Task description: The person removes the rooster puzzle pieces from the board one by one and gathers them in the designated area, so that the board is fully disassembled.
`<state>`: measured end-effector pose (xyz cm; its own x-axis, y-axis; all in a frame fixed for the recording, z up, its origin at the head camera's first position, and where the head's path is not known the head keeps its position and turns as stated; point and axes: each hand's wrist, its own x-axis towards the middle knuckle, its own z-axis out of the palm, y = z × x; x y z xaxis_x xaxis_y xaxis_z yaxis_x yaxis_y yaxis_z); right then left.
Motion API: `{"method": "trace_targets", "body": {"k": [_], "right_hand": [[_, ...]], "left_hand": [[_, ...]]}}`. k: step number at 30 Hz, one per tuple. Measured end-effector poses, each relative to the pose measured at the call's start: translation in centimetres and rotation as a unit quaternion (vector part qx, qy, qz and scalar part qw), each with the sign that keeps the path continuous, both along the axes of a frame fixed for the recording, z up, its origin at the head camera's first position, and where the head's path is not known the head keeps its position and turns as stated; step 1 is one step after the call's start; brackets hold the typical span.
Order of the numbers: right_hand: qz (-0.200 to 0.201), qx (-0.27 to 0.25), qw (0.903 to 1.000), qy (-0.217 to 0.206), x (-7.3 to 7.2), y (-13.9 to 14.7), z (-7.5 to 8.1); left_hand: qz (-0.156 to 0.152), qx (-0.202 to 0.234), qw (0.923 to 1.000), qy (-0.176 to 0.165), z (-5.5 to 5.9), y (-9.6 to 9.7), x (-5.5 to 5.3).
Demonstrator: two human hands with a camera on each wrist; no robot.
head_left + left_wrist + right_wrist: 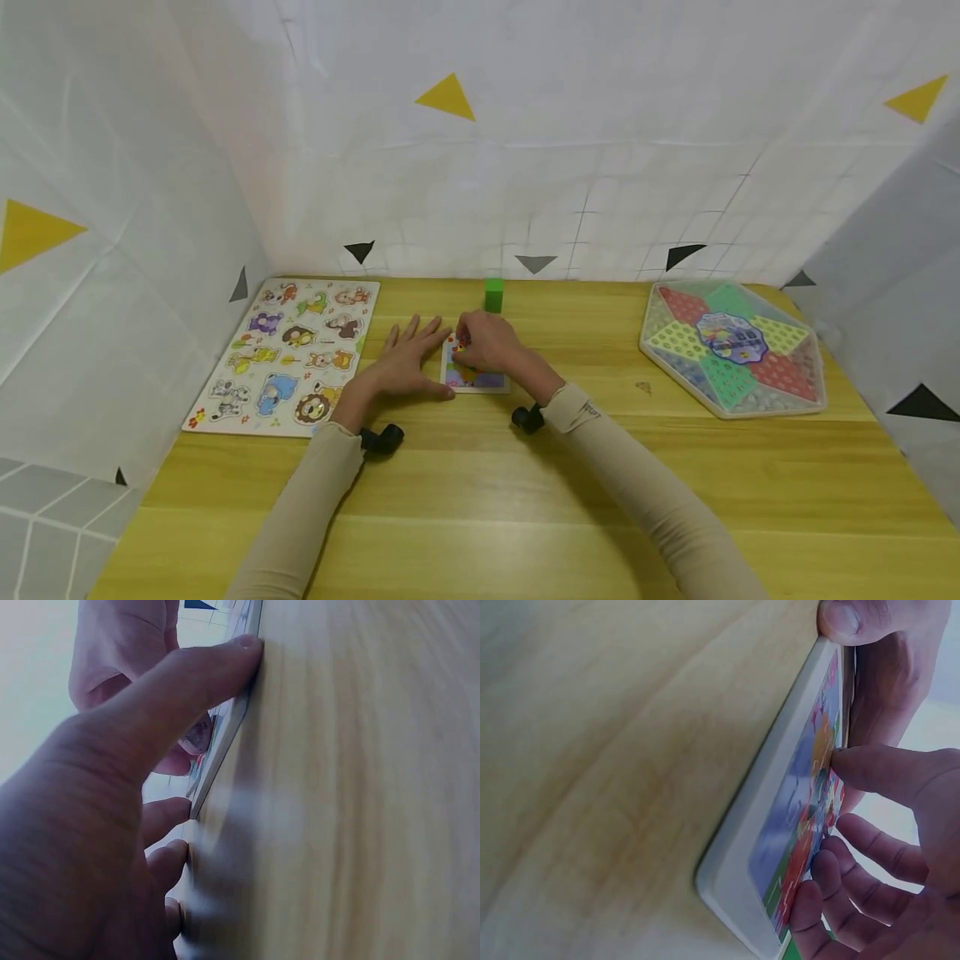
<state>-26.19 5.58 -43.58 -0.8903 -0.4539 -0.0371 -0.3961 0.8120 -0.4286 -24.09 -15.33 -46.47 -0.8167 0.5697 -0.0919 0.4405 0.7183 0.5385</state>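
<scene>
A small white-edged picture puzzle (480, 382) lies flat on the table between the hands. My left hand (405, 367) is spread beside it, palm down. The left thumb touches its near left corner in the head view, and in the left wrist view a fingertip (176, 814) meets its far end. Over the puzzle's upper left my right hand (491, 342) bends its fingers down. In the right wrist view the right thumb (870, 769) and curled fingers pinch at a colourful puzzle piece (829, 799) on the picture. The fingers hide much of that piece.
Behind the puzzle stands a green block (493, 296). A large animal puzzle board (300, 362) lies at the left, and a hexagonal board game (735, 350) with coloured triangles at the right. White sheeting (570, 167) rises behind the wooden table (465, 517).
</scene>
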Motion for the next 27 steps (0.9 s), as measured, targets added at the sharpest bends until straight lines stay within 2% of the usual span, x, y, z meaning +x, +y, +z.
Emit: {"method": "trace_targets", "body": {"k": [8,17,27], "right_hand": [[0.002,-0.005,1.0,0.007,0.33,-0.07,0.34],[-0.001,0.005,0.9995,0.033,0.25,0.04,-0.06],[-0.014,0.011,0.9987,0.048,0.54,-0.35,-0.31]], "left_hand": [[0.004,-0.002,1.0,0.001,-0.26,-0.07,0.0],[0.005,-0.006,1.0,0.003,0.04,0.19,0.01],[0.005,-0.004,1.0,0.004,-0.35,0.01,-0.03]]}}
